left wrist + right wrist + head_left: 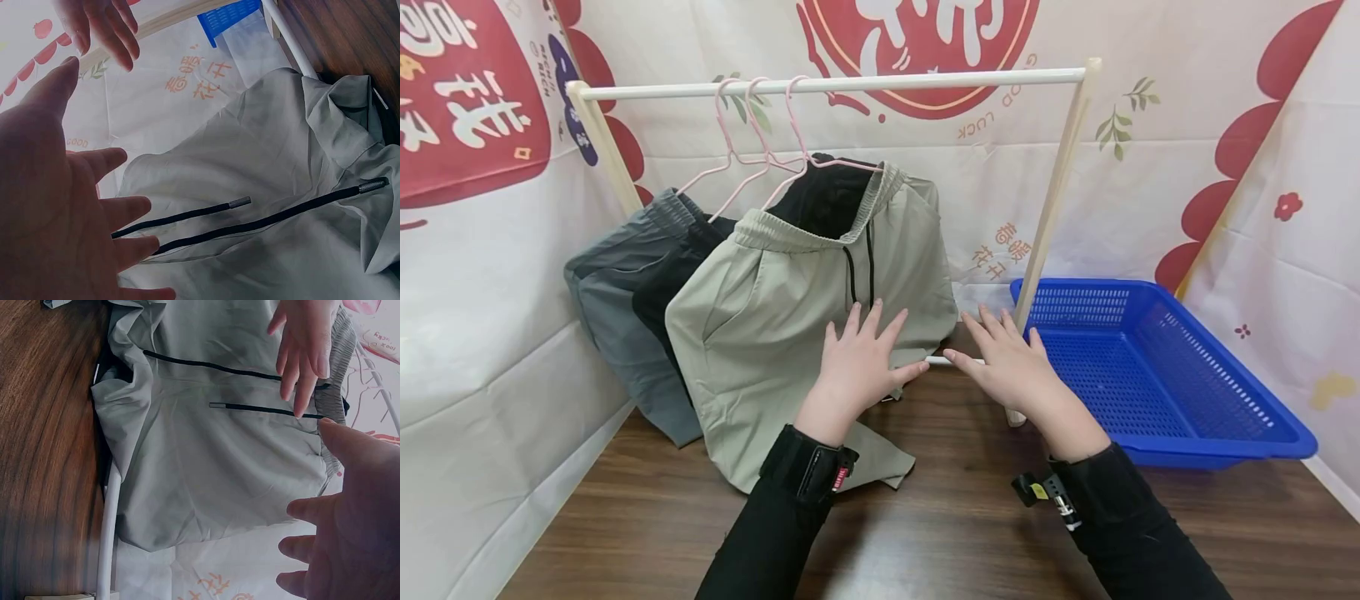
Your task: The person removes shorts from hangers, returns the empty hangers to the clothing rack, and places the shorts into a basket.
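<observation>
Light grey-green shorts (pixel 790 308) with black drawstrings hang from a pink hanger (pixel 797 125) on the white rail. In front of them, the left hand (pixel 861 362) is spread with straight fingers and holds nothing. The right hand (pixel 1011 362), also spread and empty, is by the rack's right leg. The left wrist view has the left hand (pixel 69 206) near the drawstrings (pixel 269 222); whether it touches the cloth I cannot tell. In the right wrist view the right hand (pixel 350 519) is beside the shorts (pixel 206 469). Black shorts (pixel 658 292) and blue-grey shorts (pixel 617 292) hang behind, at the left.
The rack's white top rail (pixel 925 81) spans two wooden legs, the right one (pixel 1051 208) near the blue basket (pixel 1217 367). The basket stands at the right on the brown wooden table (pixel 955 517). Printed white cloth (pixel 985 175) surrounds the table's back and sides.
</observation>
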`<state>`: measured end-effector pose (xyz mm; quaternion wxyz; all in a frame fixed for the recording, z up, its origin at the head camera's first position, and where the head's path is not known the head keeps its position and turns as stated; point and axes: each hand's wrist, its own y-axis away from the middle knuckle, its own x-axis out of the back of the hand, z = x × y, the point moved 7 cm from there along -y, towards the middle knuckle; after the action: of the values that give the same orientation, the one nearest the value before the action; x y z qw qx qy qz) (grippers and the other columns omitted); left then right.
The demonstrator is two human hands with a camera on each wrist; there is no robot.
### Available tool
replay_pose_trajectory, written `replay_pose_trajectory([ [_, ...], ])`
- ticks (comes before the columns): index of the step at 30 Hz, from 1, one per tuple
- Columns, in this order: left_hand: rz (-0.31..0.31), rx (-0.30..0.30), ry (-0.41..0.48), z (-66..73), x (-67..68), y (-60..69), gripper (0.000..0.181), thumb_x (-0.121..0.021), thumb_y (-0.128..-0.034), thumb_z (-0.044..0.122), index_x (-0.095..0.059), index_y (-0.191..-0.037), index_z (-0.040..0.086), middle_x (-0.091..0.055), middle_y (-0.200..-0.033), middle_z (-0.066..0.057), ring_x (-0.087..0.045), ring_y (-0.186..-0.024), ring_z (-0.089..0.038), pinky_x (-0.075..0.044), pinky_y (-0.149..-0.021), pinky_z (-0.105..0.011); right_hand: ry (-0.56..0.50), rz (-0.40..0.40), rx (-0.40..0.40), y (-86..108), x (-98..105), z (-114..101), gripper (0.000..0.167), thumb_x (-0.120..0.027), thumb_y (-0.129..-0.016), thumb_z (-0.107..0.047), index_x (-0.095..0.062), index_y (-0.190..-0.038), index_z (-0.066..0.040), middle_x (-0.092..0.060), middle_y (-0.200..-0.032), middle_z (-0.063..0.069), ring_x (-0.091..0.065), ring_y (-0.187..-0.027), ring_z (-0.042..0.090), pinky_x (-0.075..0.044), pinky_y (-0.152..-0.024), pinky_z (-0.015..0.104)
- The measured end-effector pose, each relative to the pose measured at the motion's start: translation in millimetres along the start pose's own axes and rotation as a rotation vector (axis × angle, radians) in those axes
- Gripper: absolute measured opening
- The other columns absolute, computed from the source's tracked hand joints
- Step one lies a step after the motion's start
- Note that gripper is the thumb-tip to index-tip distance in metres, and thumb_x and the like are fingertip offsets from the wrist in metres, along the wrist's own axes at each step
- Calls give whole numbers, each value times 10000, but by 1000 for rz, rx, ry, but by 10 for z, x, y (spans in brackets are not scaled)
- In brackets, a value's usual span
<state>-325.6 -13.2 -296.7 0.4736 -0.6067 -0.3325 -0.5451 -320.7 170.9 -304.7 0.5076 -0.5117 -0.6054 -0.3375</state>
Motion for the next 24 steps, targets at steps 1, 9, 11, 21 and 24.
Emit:
replay_pose_trajectory([
  [1,-5,4,0,-2,-2,-4,833,-356,-868,788,-205,-1556,342,-162,-1614,-55,-120,-1464,-340,-203,-1081,-628,1,2,-1,-3,2,2,909,-258,-905,-766,-184,-1567,-148,-76,-1611,165,30,-1452,410,40,-1062,687],
  [9,30,9,-34,11,27,-6,812,-382,-880,766,-314,-1533,289,-436,-1467,-91,-452,-1274,-325,-379,-986,-530,-5,42,-20,-25,28,35,873,-329,-932,-717,-229,-1555,-113,-117,-1601,189,-17,-1452,417,-34,-1076,679],
  [11,67,2,-33,16,53,-10,776,-405,-894,739,-365,-1512,272,-504,-1399,-88,-514,-1197,-318,-430,-926,-504,-12,62,-20,-24,45,37,866,-346,-935,-706,-253,-1546,-98,-144,-1594,198,-45,-1452,417,-55,-1074,681],
  [21,306,-47,9,30,206,30,542,-533,-942,561,-581,-1345,202,-664,-1104,-55,-643,-891,-268,-526,-653,-405,-17,169,-14,-3,127,38,841,-394,-931,-691,-369,-1493,-67,-315,-1524,214,-254,-1402,400,-163,-1058,672],
  [24,384,-62,15,31,248,62,484,-567,-939,520,-625,-1286,187,-679,-1031,-49,-648,-836,-258,-525,-618,-391,-28,200,-12,14,151,28,757,-450,-956,-614,-416,-1463,-54,-377,-1482,220,-298,-1377,403,-202,-1051,655],
])
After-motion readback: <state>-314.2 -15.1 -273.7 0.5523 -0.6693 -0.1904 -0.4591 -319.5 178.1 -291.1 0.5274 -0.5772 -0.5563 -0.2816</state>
